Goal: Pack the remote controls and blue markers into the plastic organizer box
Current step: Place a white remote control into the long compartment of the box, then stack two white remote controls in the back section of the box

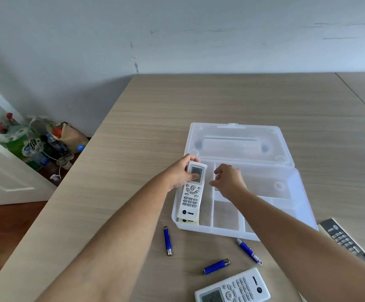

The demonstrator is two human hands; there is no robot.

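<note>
A clear plastic organizer box (294, 205) lies open on the wooden table, its lid (238, 142) folded back. My left hand (182, 173) grips the top end of a white remote (191, 192), which lies in the box's long left compartment on top of another white remote (188, 221). My right hand (229, 180) hovers over the box beside it, fingers apart and holding nothing. Three blue markers lie in front of the box: one at the left (167, 240), one in the middle (216, 266), one at the right (248, 251). A third white remote (233, 288) sits near the front edge.
A dark grey remote (347, 240) lies at the right, partly behind my right arm. Left of the table, bags, bottles and flowers (37, 144) crowd the floor by a white door (0, 177). A grey wall runs behind the table.
</note>
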